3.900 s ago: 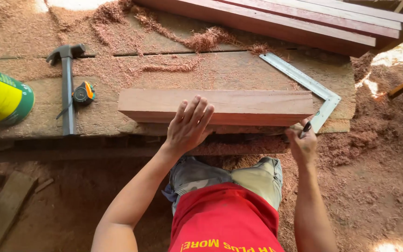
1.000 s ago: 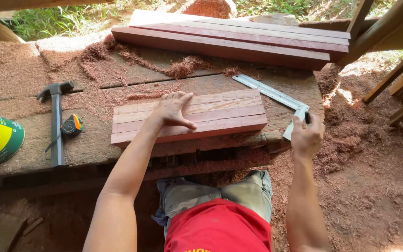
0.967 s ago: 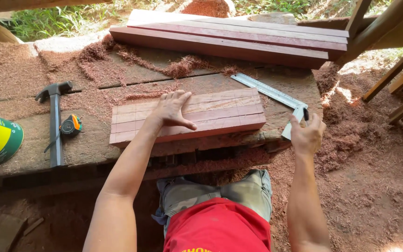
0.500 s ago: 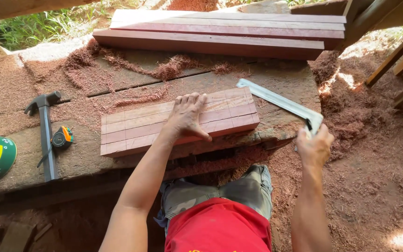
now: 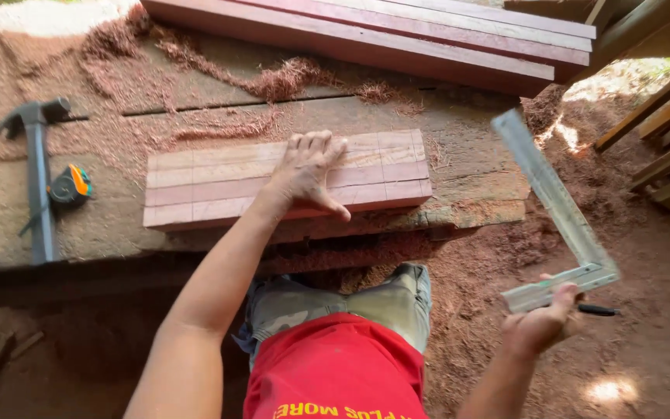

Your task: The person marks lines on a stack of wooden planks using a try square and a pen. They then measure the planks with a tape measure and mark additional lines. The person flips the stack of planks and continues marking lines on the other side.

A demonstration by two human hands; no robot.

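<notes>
The left hand (image 5: 304,174) is pressed flat, fingers spread, on the smooth reddish grooved board (image 5: 219,182) lying on the sawdust-strewn worktop (image 5: 474,194); an L-shaped metal square (image 5: 560,225) is gripped by the right hand (image 5: 544,326).

I see soft, warm shade over most of the view, bright sun patches at far right, and slight blur at the edges.

I count one short reddish board (image 5: 219,182) at the centre of the frame, one metal square (image 5: 560,217) at the right, one hammer (image 5: 36,171) and one tape measure (image 5: 70,185) at the left, and three long planks (image 5: 397,35) stacked along the top.
</notes>
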